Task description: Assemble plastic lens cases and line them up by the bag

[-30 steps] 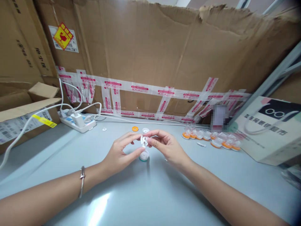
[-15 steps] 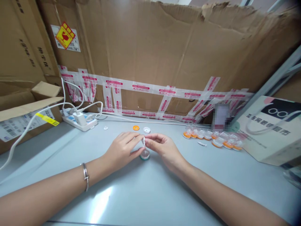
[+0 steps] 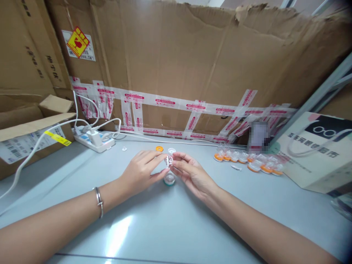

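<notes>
In the middle of the table, my left hand [image 3: 143,169] pinches a small white openwork plastic piece [image 3: 168,161] between thumb and fingertips. My right hand [image 3: 192,175] closes on the same piece from the other side, thumb and fingertips meeting at its edge. Just below the fingers, a small clear round cup with a green rim [image 3: 169,179] stands on the table. Beyond the hands lie an orange ring [image 3: 159,149] and a white ring [image 3: 172,150]. The fingers partly cover the held piece, so its full shape is hidden.
Several clear cups with orange or white rims [image 3: 254,165] stand at the right, near a white plastic strip [image 3: 236,167]. A power strip [image 3: 95,142] with white cables and a small white disc [image 3: 124,149] are at the left. A large cardboard box [image 3: 176,66] borders the back; a paper bag [image 3: 316,154] stands right.
The white piece has turned between my fingers and now shows more of its open lattice. My right-hand fingers have spread slightly, and the clear cup below is less covered.
</notes>
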A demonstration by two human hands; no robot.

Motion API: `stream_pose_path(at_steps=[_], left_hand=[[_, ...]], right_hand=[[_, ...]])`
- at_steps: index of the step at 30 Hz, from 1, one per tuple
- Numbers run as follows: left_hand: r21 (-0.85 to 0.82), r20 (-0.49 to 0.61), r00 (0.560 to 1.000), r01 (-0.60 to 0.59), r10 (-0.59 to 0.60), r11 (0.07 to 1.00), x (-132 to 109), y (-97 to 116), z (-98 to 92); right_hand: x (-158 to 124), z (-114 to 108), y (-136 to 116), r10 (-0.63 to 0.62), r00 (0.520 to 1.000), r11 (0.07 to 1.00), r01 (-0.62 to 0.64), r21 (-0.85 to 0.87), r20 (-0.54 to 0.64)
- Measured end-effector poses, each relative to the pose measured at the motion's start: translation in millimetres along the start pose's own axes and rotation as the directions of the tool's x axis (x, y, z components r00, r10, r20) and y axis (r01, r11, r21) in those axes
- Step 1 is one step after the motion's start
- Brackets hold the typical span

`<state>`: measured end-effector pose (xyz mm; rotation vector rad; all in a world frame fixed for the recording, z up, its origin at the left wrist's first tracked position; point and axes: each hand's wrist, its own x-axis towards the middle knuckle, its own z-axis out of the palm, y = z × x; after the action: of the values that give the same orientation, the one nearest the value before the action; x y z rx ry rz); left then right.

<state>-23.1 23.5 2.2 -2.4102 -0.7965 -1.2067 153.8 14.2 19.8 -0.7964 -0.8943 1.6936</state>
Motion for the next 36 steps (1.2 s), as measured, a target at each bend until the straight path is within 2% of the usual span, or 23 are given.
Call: stream_pose_path(at_steps=[7, 12, 18, 24, 29, 36], left_hand=[[0.049, 0.052, 0.999, -0.013, 0.011, 0.999, 0.9, 0.9, -2.1], [0.070, 0.067, 0.997, -0.036, 0.031, 0.997, 0.1, 0.9, -2.4], [0.034, 0.063, 0.997, -0.038, 0.036, 0.999, -0.2, 0.2, -0.3], [0.010, 0.119, 0.992, -0.033, 0.031, 0.999, -0.1, -0.2, -0.4], [-0.023, 0.110, 0.994, -0.012, 0.014, 1.000, -1.5, -1.8, 0.8], [-0.024, 0.113, 0.994, -0.010, 0.013, 1.000, 0.4, 1.0, -1.3]], right_hand=[[-2.2, -1.5, 2.0, -0.058, 0.998, 0.997, 0.060, -0.051, 0.040], [0.4, -3.3, 4.0, -0.039, 0.998, 0.996, 0.042, -0.075, 0.049], [2.0, -4.8, 1.5, 0.073, 0.996, 0.997, -0.073, 0.003, 0.060], [-0.2, -5.9, -1.5, 0.161, 0.986, 0.985, -0.163, 0.056, 0.047], [0.8, -6.6, -3.4, 0.149, 0.988, 0.985, -0.151, 0.080, 0.031], [3.3, -8.7, 0.1, 0.101, 0.990, 0.994, -0.104, 0.020, 0.102]])
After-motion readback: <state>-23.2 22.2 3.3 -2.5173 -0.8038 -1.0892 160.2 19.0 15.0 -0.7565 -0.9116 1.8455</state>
